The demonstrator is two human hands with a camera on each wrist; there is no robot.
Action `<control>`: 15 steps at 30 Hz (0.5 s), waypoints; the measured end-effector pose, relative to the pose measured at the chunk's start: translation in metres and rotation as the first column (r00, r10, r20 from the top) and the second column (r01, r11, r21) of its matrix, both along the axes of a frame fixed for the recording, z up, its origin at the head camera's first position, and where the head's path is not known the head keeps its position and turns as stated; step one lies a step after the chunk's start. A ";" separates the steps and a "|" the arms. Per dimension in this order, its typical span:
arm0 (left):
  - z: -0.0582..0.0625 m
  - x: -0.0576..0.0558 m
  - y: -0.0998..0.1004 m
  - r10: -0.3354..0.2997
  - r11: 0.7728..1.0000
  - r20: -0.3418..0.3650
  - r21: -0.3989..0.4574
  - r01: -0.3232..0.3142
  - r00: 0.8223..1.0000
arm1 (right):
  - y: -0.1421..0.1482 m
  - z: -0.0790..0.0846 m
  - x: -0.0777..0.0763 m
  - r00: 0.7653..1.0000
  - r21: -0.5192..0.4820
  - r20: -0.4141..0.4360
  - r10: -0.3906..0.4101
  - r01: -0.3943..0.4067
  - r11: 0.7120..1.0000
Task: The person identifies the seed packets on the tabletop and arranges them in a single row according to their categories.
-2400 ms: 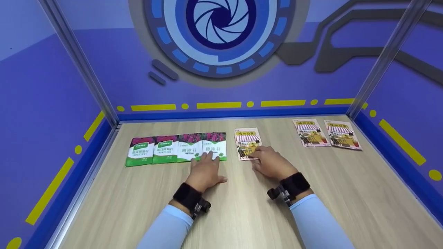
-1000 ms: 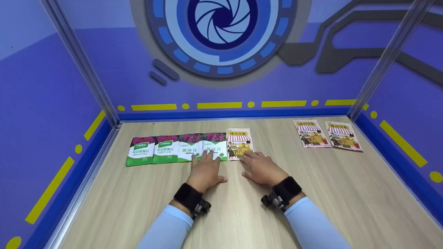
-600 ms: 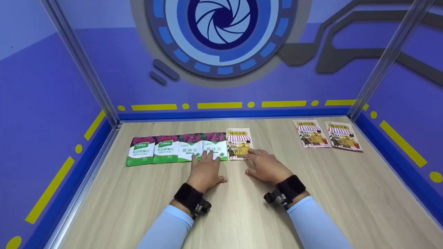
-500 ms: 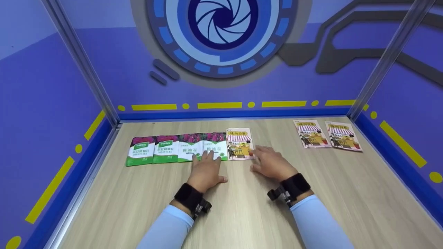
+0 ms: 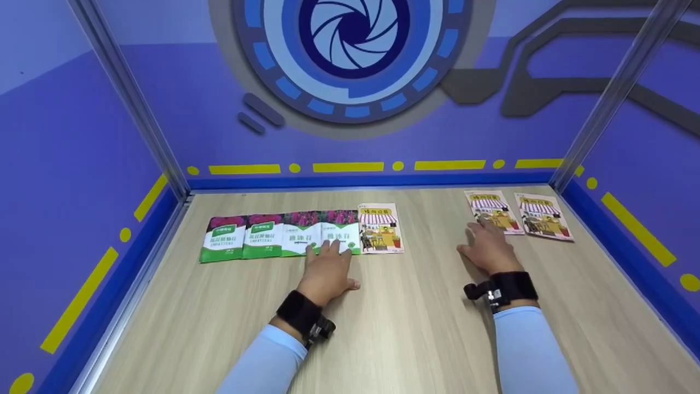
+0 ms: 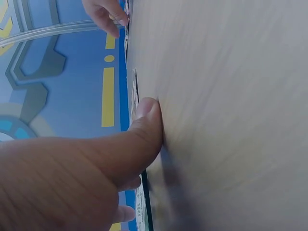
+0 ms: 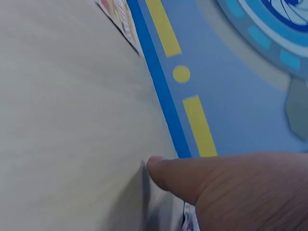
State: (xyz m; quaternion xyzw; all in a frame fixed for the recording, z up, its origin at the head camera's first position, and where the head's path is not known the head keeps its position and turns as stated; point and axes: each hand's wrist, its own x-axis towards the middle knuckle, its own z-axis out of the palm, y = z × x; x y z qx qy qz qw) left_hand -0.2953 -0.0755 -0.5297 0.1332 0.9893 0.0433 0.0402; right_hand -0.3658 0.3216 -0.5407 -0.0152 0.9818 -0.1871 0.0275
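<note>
My left hand (image 5: 326, 273) lies with spread fingers on the lower edge of a white-and-green flower seed packet (image 5: 339, 232), the rightmost in a row of green seed packets (image 5: 262, 235). A pink packet printed with a striped awning (image 5: 379, 230) lies flat against the row's right end. Far to the right, my right hand (image 5: 488, 247) has its fingertips over the lower left of a second awning packet (image 5: 492, 205). Another awning packet (image 5: 544, 216) lies beside that one, slightly turned. In the right wrist view, the thumb (image 7: 166, 173) extends over the tabletop; the other fingers are hidden.
The wooden tabletop (image 5: 394, 328) is bounded by a blue back wall (image 5: 350, 150) and by blue walls on the left (image 5: 71, 191) and right (image 5: 651, 191). Both wrists wear black straps with small cameras.
My right hand slid an awning packet left against the green row, let go of it, and moved right to the awning packets there. The left hand stayed in place.
</note>
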 end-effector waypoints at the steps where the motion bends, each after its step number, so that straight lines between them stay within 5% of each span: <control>1: 0.000 0.000 0.000 -0.003 1.000 -0.003 0.004 0.003 1.000 | 0.005 -0.001 -0.001 1.000 -0.009 0.010 -0.011 0.011 1.000; 8: -0.001 -0.002 0.003 0.000 1.000 0.006 0.010 0.000 1.000 | 0.034 -0.005 -0.006 0.997 -0.016 -0.012 -0.077 0.077 0.997; 15: -0.002 -0.003 0.002 -0.002 1.000 -0.015 0.006 0.002 1.000 | 0.032 -0.005 -0.014 0.996 0.033 0.052 -0.071 0.069 0.997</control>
